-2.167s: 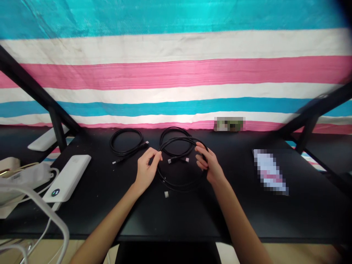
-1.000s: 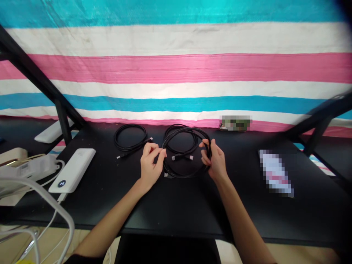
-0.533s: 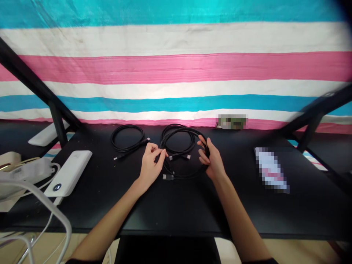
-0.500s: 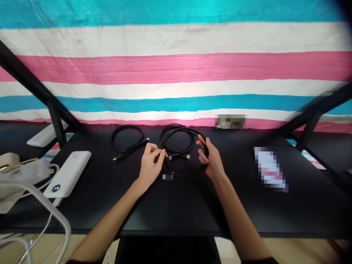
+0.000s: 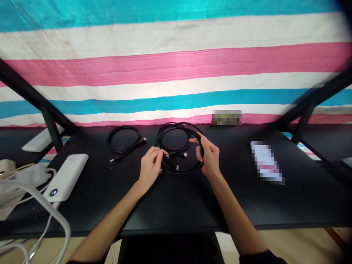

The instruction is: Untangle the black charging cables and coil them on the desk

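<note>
A coil of black cable (image 5: 180,129) is held just above the black table (image 5: 170,205) between both hands. My left hand (image 5: 150,167) pinches the coil's left side, fingers closed on the cable near its plug end. My right hand (image 5: 209,157) wraps its fingers around the coil's right side. A second coiled black cable (image 5: 173,141) lies on the table right behind the held one, its silver plugs showing. A third coiled black cable (image 5: 123,139) lies further left, apart from both hands.
A white power bank (image 5: 67,178) lies at the left, with white cables and a charger (image 5: 24,176) beside it. A blurred flat item (image 5: 266,163) rests at the right. Black frame struts (image 5: 49,121) rise at both sides. A striped cloth (image 5: 176,66) hangs behind.
The loose loop has been gathered into a tighter coil between my hands. The trailing plug end, which lay nearer the front edge, has been drawn up to my left hand.
</note>
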Available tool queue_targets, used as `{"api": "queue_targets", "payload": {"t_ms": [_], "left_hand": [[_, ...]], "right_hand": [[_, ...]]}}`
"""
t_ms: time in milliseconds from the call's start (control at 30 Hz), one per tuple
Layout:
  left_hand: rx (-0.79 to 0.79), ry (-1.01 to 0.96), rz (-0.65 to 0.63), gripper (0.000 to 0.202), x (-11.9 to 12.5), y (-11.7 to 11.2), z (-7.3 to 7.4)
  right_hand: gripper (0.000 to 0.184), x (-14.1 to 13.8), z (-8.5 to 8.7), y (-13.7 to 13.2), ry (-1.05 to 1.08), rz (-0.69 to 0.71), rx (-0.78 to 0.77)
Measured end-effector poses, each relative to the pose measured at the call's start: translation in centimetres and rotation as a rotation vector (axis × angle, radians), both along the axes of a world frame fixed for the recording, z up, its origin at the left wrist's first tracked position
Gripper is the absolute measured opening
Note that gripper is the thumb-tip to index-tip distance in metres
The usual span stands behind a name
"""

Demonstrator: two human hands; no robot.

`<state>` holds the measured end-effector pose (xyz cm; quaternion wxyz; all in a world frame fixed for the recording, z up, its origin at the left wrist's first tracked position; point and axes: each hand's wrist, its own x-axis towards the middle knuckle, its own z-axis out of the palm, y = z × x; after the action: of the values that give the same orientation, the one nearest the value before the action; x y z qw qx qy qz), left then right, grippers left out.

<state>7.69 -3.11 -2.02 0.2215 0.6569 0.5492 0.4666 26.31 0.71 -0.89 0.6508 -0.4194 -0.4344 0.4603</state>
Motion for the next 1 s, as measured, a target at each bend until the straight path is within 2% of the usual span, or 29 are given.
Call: {"api": "queue_targets", "payload": {"t_ms": [100, 200, 367, 500, 567, 667, 767, 833, 867, 933, 1000], "left_hand": [[-0.039, -0.036, -0.093, 0.036, 0.7, -0.2, -0.8], [-0.074, -0.092, -0.133, 0.040, 1.0, -0.3, -1.0], [-0.177, -0.285, -0.085, 0.034, 0.4, 0.0, -0.1], [-0.212, -0.511, -0.051, 0.040, -0.4, 0.4, 0.1], [-0.158, -0.562, -0.043, 0.043, -0.9, 0.5, 0.2], [-0.025, -0.436, -0.003, 0.044, -1.6, 0.8, 0.4], [0.037, -0.275, 0.101, 0.031, -1.9, 1.0, 0.4], [0.039, -0.255, 0.183, 0.017, -1.8, 1.2, 0.1], [0.048, -0.250, 0.224, 0.017, -1.8, 1.3, 0.0], [0.063, -0.266, 0.255, 0.039, -1.7, 1.4, -0.2], [-0.013, -0.354, 0.155, 0.055, -1.6, 1.6, -0.2]], "right_hand": [[0.029, -0.4, 0.0, -0.4, -0.039, -0.051, 0.046], [0.031, -0.3, -0.1, -0.3, -0.079, -0.114, 0.067], [0.033, -0.3, 0.0, -0.2, -0.166, -0.174, 0.114], [0.031, -0.3, 0.0, -0.2, -0.211, -0.198, 0.111], [0.030, -0.1, -0.1, -0.1, -0.170, -0.153, 0.087], [0.028, 0.3, -0.3, 0.1, -0.094, -0.049, 0.059], [0.026, 0.7, -0.5, 0.0, -0.114, 0.038, 0.068], [0.023, 1.0, -0.7, -0.1, -0.148, 0.099, 0.076], [0.022, 1.1, -0.8, -0.2, -0.155, 0.139, 0.081], [0.018, 1.4, -1.1, -0.4, -0.153, 0.231, 0.087], [0.015, 1.6, -1.2, -0.4, -0.151, 0.303, 0.081]]}}
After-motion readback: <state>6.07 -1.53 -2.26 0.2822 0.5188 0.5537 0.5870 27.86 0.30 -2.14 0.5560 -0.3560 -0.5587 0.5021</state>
